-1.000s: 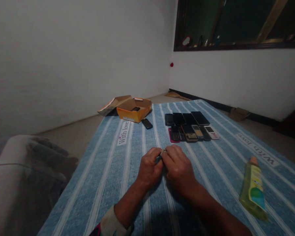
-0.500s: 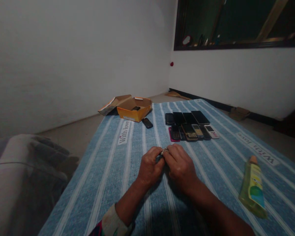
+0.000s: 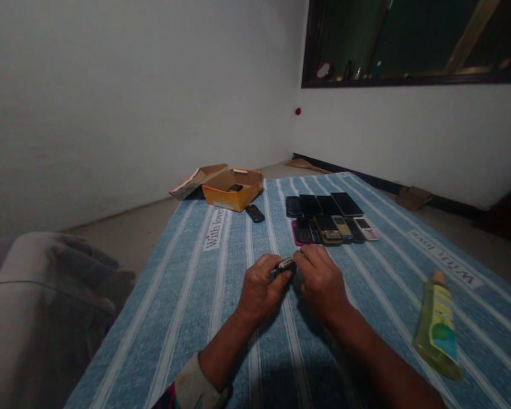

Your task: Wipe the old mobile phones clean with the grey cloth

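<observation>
Left hand (image 3: pixel 259 289): clamped with thumb and fingers on the small dark device; liable to cover its lower edge and squeeze unevenly.
Small dark device (image 3: pixel 287 264): located inside the left-hand grip, just left of the right fingertips, with a pale, detailed strip showing on top; could twist or spring out under a one-sided pull, given so little free edge to hold.
Right hand (image 3: pixel 321 281): bunched at the fingertips, just beside the device's right end; cannot tell whether closed on something or touching the device.
Pale bit (image 3: pixel 298 253): at the right fingertips, too small to identify; if loose, could drop from a slight slip.
Striped cloth (image 3: pixel 187 318): spread beneath the grip; could hide a fallen bit among blue and white bands.
Rows of phones (image 3: pixel 346 204): beyond the grip, mostly to the right; could be nudged out of line by an overlong reach.
Single phone (image 3: pixel 255 213): beyond the grip, slightly left, near the orange box (image 3: pixel 223 199); easily knocked against the box by a careless sweep.
Bottle (image 3: pixel 439 335): right of the grip, well apart; could be pushed by a swinging right elbow.
</observation>
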`<action>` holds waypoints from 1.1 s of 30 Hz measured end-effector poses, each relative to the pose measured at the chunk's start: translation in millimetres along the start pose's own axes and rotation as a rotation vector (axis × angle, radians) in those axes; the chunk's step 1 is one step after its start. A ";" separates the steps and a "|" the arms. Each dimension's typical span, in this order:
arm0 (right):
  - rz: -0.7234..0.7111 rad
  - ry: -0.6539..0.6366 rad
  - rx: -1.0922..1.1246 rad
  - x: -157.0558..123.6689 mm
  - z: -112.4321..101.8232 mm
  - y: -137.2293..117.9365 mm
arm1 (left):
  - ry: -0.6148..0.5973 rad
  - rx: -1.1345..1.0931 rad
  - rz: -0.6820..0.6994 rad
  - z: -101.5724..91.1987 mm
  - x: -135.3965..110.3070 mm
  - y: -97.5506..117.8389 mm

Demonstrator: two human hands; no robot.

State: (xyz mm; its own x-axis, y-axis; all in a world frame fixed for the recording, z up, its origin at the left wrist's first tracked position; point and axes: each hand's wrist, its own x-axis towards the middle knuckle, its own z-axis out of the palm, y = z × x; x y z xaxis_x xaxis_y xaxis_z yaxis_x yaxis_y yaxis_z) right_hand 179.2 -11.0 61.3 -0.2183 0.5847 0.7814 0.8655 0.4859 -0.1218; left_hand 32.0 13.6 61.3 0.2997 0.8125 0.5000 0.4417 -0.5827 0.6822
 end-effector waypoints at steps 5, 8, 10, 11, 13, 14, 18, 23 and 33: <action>-0.034 0.015 0.046 -3.0 2.2 -5.0 | -0.001 -0.001 -0.009 -0.1 0.1 -1.8; -0.011 0.016 0.083 -2.3 3.5 -3.7 | 0.000 0.008 -0.006 -0.2 0.5 -2.3; 0.035 0.030 0.113 -0.3 3.9 -0.2 | 0.006 0.010 -0.004 0.0 1.0 -2.3; 0.057 0.038 0.124 0.6 4.0 0.6 | 0.006 0.009 -0.005 0.1 1.3 -2.2; 0.074 0.047 0.128 1.6 4.5 -1.1 | 0.005 0.004 -0.012 0.0 1.5 -2.0; 0.062 0.046 0.116 1.5 4.8 -3.6 | 0.005 0.001 -0.016 -0.2 1.4 -1.9; -0.035 0.031 0.049 -0.2 5.5 -11.4 | 0.004 -0.014 -0.024 -1.0 0.4 -1.7; 0.056 0.041 0.114 2.0 3.7 2.0 | -0.001 0.001 -0.030 -0.2 1.0 -0.8; -0.062 0.040 0.059 -1.5 3.5 -7.4 | -0.001 0.017 0.007 -1.5 1.6 1.1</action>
State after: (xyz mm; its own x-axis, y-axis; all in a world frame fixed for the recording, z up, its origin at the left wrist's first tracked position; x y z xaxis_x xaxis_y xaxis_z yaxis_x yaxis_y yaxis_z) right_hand 171.6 -13.2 58.9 -0.2513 0.5267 0.8121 0.8225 0.5584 -0.1076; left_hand 31.7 14.3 63.6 0.3035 0.8087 0.5039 0.4540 -0.5877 0.6697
